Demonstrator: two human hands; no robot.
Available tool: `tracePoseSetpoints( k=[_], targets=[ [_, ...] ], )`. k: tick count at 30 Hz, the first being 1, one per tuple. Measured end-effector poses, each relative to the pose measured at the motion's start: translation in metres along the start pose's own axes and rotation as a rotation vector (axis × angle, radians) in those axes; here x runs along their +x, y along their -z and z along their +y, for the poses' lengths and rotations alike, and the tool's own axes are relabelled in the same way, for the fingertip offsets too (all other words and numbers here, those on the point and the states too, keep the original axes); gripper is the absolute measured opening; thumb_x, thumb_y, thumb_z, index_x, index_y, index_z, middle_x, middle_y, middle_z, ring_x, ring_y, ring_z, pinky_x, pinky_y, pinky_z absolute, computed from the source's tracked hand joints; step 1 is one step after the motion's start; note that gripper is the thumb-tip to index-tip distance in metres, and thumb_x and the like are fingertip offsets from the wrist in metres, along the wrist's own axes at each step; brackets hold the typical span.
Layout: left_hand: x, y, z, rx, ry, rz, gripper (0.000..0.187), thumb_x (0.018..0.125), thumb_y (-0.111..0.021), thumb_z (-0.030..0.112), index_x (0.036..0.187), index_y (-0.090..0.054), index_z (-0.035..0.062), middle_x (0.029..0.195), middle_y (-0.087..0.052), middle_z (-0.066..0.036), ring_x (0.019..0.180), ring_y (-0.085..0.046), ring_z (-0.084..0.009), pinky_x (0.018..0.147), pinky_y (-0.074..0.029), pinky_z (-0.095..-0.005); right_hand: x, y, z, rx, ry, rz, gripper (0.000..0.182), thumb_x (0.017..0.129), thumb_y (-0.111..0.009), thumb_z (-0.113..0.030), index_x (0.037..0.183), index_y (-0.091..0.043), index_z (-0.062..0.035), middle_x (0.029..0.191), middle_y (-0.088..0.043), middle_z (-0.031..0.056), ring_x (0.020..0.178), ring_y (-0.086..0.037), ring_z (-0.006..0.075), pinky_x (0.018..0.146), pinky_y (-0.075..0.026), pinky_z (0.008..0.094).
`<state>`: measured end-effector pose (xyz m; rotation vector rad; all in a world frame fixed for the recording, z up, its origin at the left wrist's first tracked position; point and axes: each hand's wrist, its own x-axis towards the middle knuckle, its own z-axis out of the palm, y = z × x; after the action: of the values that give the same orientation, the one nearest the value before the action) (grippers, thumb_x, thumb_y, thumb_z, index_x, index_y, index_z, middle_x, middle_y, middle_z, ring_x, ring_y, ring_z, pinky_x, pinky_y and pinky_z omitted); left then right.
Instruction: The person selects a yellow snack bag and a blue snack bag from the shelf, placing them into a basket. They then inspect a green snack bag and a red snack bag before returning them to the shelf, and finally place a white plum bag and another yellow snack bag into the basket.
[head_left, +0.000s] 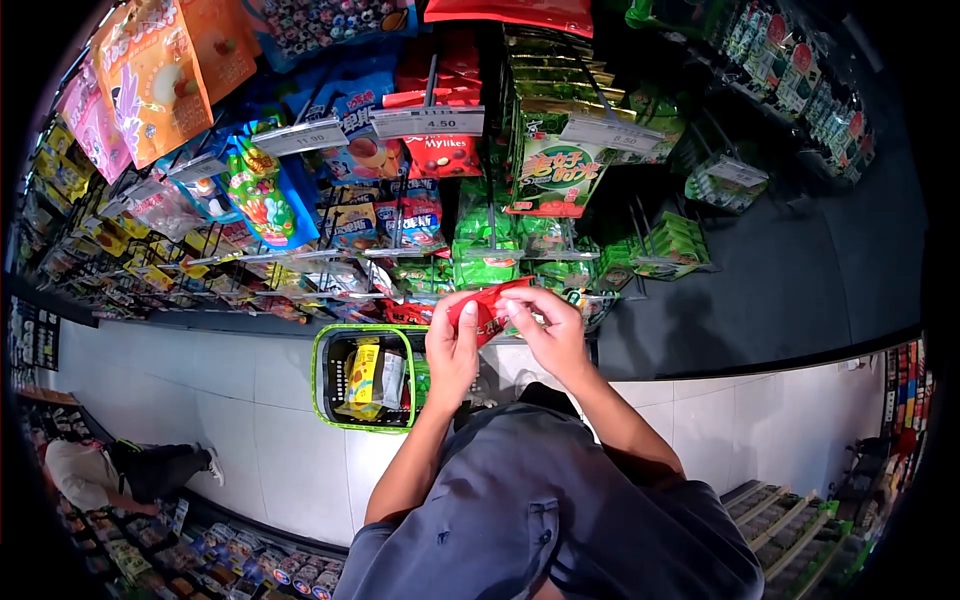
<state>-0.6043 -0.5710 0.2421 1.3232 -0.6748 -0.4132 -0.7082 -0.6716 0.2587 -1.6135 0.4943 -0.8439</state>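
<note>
A small red snack packet (488,318) with pale lettering is held up in front of my chest, tilted. My left hand (455,345) closes on its left side, thumb lying along the front. At the packet's right end, my right hand (550,332) has its thumb and fingertips pinched together on the edge. Just left of my left hand stands a black shopping basket with a bright green rim (317,385). Inside it lie a yellow packet (363,372) and a silvery-white packet (393,380).
Ahead are hooks of hanging snack bags, including a red Mylikes bag (444,155) and a green bag (557,175), with price tags (428,122) sticking out. A dark panel (760,300) is at right. Behind left, a person (100,470) stands by another shelf.
</note>
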Motion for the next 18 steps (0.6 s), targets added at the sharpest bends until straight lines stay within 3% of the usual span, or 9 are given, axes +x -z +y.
tracePoseSetpoints(
  k=[3, 5, 7, 8, 11, 13, 18],
  targets=[
    [0.013, 0.001, 0.012, -0.311, 0.203, 0.041, 0.018, 0.097, -0.052, 0.016, 0.106, -0.055, 0.0001, 0.093, -0.064, -0.005, 0.082, -0.059, -0.0076, 0.074, -0.049, -0.0236, 0.013, 0.01, -0.006, -0.323, 0.23, 0.187, 0.028, 0.081, -0.069, -0.006, 0.107, -0.061, -0.0005, 0.096, -0.063, 0.0084, 0.084, -0.061, 0.0154, 0.074, -0.049, 0.0259],
    [0.022, 0.003, 0.012, -0.415, 0.234, 0.028, 0.017, 0.097, -0.053, 0.015, 0.106, -0.056, 0.0012, 0.094, -0.064, -0.005, 0.081, -0.059, -0.0072, 0.072, -0.049, -0.0229, 0.023, 0.008, -0.017, -0.358, 0.222, 0.206, 0.033, 0.079, -0.07, -0.005, 0.11, -0.059, -0.0016, 0.1, -0.059, 0.0077, 0.088, -0.06, 0.0172, 0.077, -0.048, 0.0265],
    [0.028, 0.002, 0.022, -0.426, 0.247, 0.014, 0.016, 0.097, -0.054, 0.015, 0.105, -0.056, 0.0013, 0.093, -0.064, -0.005, 0.08, -0.059, -0.0069, 0.072, -0.049, -0.0225, 0.034, 0.005, -0.012, -0.12, 0.164, 0.094, 0.031, 0.081, -0.069, -0.007, 0.109, -0.06, -0.0004, 0.1, -0.061, 0.0079, 0.086, -0.059, 0.0148, 0.076, -0.048, 0.0267],
    [0.034, 0.001, 0.027, -0.442, 0.264, -0.003, 0.016, 0.096, -0.055, 0.015, 0.104, -0.056, 0.0014, 0.093, -0.064, -0.004, 0.08, -0.059, -0.0065, 0.071, -0.049, -0.022, 0.035, 0.008, -0.01, 0.043, -0.072, -0.026, 0.025, 0.084, -0.068, -0.01, 0.106, -0.062, 0.0009, 0.096, -0.064, 0.0063, 0.082, -0.059, 0.0103, 0.073, -0.048, 0.0253],
    [0.049, 0.0, 0.031, -0.363, 0.155, -0.011, 0.014, 0.089, -0.065, 0.008, 0.1, -0.059, 0.0024, 0.089, -0.064, -0.003, 0.077, -0.059, -0.0064, 0.072, -0.048, -0.0211, 0.046, 0.004, -0.01, 0.097, -0.138, -0.069, 0.018, 0.089, -0.064, -0.009, 0.103, -0.063, 0.0031, 0.087, -0.065, 0.0017, 0.077, -0.058, 0.0057, 0.07, -0.048, 0.0213],
    [0.065, 0.001, 0.043, -0.321, 0.162, 0.026, 0.018, 0.083, -0.071, 0.005, 0.097, -0.061, 0.002, 0.088, -0.065, -0.003, 0.077, -0.06, -0.0083, 0.071, -0.049, -0.0225, 0.059, -0.004, -0.022, 0.111, -0.085, -0.043, 0.015, 0.089, -0.064, -0.01, 0.098, -0.066, 0.003, 0.082, -0.065, 0.0009, 0.073, -0.058, 0.0056, 0.068, -0.048, 0.0211],
    [0.122, 0.006, 0.063, -0.331, 0.09, 0.014, 0.022, 0.082, -0.071, 0.004, 0.102, -0.064, -0.0001, 0.091, -0.068, -0.007, 0.08, -0.064, -0.0113, 0.072, -0.051, -0.0248, 0.112, -0.019, -0.029, 0.209, -0.04, -0.024, 0.017, 0.089, -0.064, -0.011, 0.099, -0.066, 0.003, 0.085, -0.066, 0.0026, 0.073, -0.059, 0.0056, 0.067, -0.049, 0.0211]
  ],
)
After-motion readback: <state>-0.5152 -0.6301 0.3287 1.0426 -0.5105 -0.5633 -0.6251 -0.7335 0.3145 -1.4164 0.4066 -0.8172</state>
